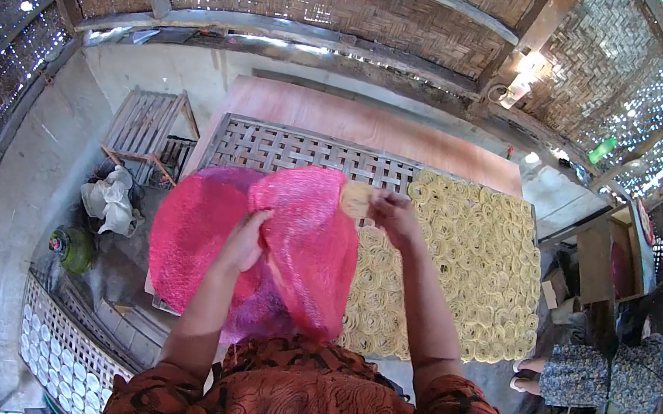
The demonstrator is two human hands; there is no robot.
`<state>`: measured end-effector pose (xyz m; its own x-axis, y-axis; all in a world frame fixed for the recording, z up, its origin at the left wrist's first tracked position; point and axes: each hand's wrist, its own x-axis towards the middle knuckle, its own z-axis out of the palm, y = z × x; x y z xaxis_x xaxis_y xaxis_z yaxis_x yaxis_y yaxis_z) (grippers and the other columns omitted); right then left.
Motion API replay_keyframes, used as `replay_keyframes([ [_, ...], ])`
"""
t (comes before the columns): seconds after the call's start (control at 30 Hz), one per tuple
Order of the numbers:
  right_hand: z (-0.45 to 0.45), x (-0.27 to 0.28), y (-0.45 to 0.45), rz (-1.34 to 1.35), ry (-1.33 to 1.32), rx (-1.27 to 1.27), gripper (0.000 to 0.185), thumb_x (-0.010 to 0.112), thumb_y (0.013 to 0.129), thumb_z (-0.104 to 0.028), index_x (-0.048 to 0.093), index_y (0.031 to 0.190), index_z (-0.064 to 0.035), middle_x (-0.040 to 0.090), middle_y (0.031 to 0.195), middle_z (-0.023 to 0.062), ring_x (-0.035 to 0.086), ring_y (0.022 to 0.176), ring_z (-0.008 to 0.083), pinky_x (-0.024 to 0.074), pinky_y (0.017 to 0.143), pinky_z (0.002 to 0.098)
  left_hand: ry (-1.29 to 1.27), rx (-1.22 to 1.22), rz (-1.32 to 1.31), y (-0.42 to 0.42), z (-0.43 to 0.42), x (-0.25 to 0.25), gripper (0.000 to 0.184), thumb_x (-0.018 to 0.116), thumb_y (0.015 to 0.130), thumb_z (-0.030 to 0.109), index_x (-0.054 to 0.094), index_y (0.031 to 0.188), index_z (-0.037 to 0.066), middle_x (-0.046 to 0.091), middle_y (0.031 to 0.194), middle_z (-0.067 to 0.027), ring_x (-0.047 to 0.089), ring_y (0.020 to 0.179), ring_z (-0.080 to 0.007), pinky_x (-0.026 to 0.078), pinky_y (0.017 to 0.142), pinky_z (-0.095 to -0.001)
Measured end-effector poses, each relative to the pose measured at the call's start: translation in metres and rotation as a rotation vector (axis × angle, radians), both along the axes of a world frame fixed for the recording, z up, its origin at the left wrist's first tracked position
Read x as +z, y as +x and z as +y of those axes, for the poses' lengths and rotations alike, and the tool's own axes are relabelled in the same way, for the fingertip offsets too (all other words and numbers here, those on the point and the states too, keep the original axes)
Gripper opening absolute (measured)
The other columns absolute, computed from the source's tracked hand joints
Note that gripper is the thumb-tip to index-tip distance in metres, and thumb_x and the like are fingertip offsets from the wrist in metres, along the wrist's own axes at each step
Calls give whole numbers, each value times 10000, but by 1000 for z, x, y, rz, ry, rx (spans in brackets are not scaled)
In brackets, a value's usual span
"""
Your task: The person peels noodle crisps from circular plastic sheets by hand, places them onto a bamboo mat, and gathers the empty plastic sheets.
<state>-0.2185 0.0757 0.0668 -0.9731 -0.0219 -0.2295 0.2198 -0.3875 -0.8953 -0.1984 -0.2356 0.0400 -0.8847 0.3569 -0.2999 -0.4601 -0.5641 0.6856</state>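
My left hand (247, 244) is closed on the pink mesh sack (303, 215), which billows over the left part of the table, with purple netting (251, 313) showing in its folds. In the fingers of my right hand (391, 215) is a flat, round noodle nest (356, 200), pale yellow, right at the sack's edge. Below and to the right of that hand, many similar noodle nests (461, 274) lie packed in rows over the woven bamboo tray (310, 150). The tray's bare slats show behind the sack.
A pink-toned board (364, 124) lies behind the tray. Leftward are a slatted wooden rack (146, 126), a white bag (115, 200), a green gas cylinder (73, 250) and another tray of pale rounds (60, 363). At right, a person in patterned clothes (607, 380) is near a wooden cabinet (605, 264).
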Motion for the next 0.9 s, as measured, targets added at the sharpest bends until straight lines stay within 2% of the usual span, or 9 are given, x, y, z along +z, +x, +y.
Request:
replay_keyframes([
  [0.07, 33, -4, -2, 59, 352, -111, 132, 645, 847, -121, 618, 913, -10, 628, 847, 46, 596, 738, 125, 505, 677, 266, -104, 77, 48, 0, -23, -7, 400, 531, 897, 224, 485, 1222, -6, 545, 1211, -103, 533, 1097, -202, 395, 976, -351],
  [0.13, 74, -23, -6, 27, 547, -135, 178, 653, 839, -129, 629, 936, 19, 633, 828, 60, 597, 719, 122, 515, 653, 270, -700, 195, 322, 9, -44, -3, 413, 531, 914, 279, 482, 1247, 38, 527, 1243, -86, 498, 1141, -196, 410, 947, -375],
  [0.27, 115, -49, -7, -171, 786, -211, 197, 631, 849, -106, 626, 975, 45, 636, 856, 76, 607, 735, 138, 522, 640, 284, -799, 2, 51, 29, -76, -48, 432, 562, 905, 286, 465, 1271, 78, 498, 1268, -72, 465, 1163, -194, 425, 909, -393],
  [0.43, 134, -131, 1, -191, 383, -355, 230, 576, 843, -93, 618, 1022, 46, 640, 927, 138, 621, 815, 230, 522, 682, 339, -831, -94, -5, 42, -87, -109, 383, 618, 870, 204, 504, 1219, 94, 561, 1152, -51, 540, 1044, -190, 484, 801, -380],
  [0.5, 113, -112, 14, -108, 1969, 170, 275, 516, 801, -57, 605, 1037, 51, 620, 983, 203, 582, 952, 315, 483, 822, 410, -829, -78, 21, 47, -83, -104, 324, 613, 871, 177, 534, 1170, 79, 590, 1079, -42, 577, 962, -181, 498, 772, -361],
  [0.53, 96, -104, 19, -103, 2031, 79, 289, 473, 762, -41, 611, 1000, 48, 578, 1046, 247, 509, 1062, 369, 417, 916, 434, -791, -90, -19, 48, -82, -105, 288, 601, 878, 161, 545, 1147, 74, 597, 1063, -43, 587, 939, -182, 501, 774, -365],
  [0.63, 38, -102, 26, 198, 1858, -12, 341, 524, 785, -95, 579, 1087, 52, 553, 1135, 234, 482, 1125, 370, 411, 933, 392, -567, -90, -68, 51, -58, -83, 231, 575, 892, 137, 559, 1113, 69, 610, 1035, -46, 606, 897, -187, 505, 783, -376],
  [0.77, -84, -39, 69, 78, 577, 369, 350, 649, 850, -284, 611, 1065, -11, 635, 1019, 125, 603, 888, 216, 479, 761, 346, -176, -143, -41, 50, 0, -59, 200, 534, 919, 131, 561, 1109, 75, 615, 1042, -50, 609, 915, -197, 493, 822, -393],
  [0.9, -93, -60, 68, -112, 527, 476, 285, 634, 857, -225, 628, 1049, -14, 652, 968, 82, 601, 857, 151, 495, 716, 324, -187, -181, -31, 51, 21, -53, 239, 548, 921, 170, 535, 1127, 50, 592, 1084, -62, 581, 956, -198, 471, 867, -411],
])
